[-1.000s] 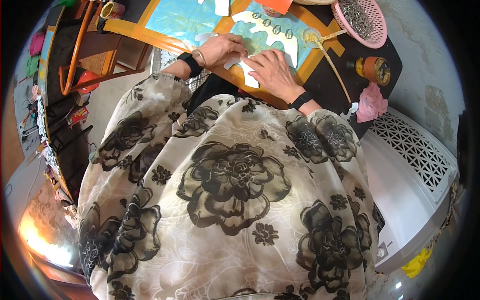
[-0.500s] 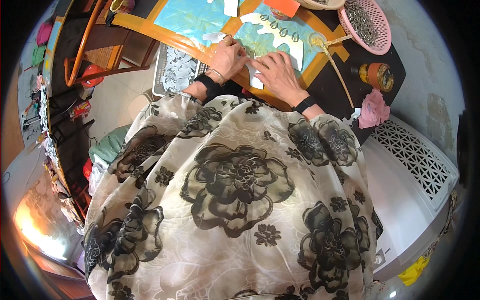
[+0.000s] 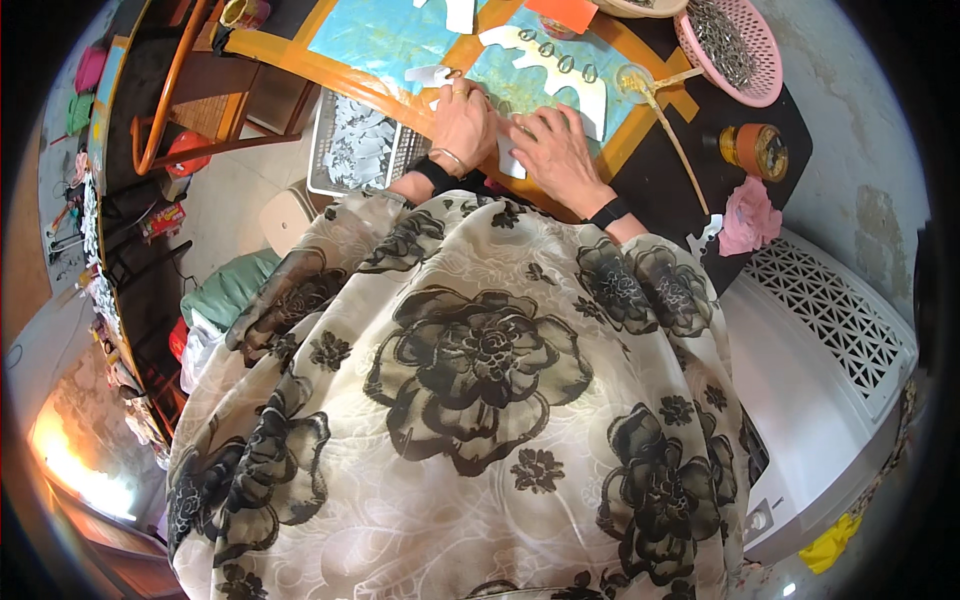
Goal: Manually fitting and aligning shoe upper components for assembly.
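Observation:
Both hands work at the near edge of a table covered with blue sheeting [image 3: 375, 40]. My left hand [image 3: 463, 128] is closed, its fingertips by a small white cut piece [image 3: 430, 75]; what it pinches is hidden. Just to its right, my right hand [image 3: 556, 155] has bent fingers on a narrow white piece [image 3: 512, 158] that hangs over the table's near edge. Beyond it lies a wavy-edged white strip [image 3: 590, 100] with several dark metal rings along it.
A pink basket [image 3: 768, 75] of small metal parts stands at the far right. A stick [image 3: 682, 155] leans from a small round dish [image 3: 634, 80]. An amber jar [image 3: 760, 152] and crumpled pink plastic [image 3: 748, 215] sit nearby. Below left, a crate [image 3: 318, 150] holds white pieces.
My left hand has turned more upright and drawn slightly away from the right, widening the gap between them. My right hand stays in nearly the same place.

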A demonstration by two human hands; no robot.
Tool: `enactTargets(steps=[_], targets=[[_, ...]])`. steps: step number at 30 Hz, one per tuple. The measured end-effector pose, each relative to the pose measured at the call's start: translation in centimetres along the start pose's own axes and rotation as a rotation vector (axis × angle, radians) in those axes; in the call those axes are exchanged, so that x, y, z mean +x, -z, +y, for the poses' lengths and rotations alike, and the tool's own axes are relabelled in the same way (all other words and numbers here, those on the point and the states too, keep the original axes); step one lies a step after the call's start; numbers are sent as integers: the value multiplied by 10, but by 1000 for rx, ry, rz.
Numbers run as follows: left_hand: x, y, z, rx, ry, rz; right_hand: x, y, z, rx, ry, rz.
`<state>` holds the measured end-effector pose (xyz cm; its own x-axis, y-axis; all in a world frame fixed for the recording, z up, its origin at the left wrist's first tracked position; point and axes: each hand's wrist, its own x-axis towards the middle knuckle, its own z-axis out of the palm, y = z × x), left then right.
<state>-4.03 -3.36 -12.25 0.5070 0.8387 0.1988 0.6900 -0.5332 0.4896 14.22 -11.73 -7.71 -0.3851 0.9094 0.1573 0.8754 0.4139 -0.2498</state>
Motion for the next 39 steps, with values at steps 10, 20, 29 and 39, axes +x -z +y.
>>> enactTargets(steps=[10, 20, 29, 39], targets=[[1, 16, 10, -57, 41, 42, 0, -4, -5, -28, -21, 14], [2, 17, 12, -121, -19, 54, 8, -7, 0, 127, -116, 135], [-12, 27, -9, -32, -239, -30, 15, -14, 5, 157, -77, 205], [-27, 37, -12, 145, -349, -95, 10, -13, 9, 121, 15, 214]])
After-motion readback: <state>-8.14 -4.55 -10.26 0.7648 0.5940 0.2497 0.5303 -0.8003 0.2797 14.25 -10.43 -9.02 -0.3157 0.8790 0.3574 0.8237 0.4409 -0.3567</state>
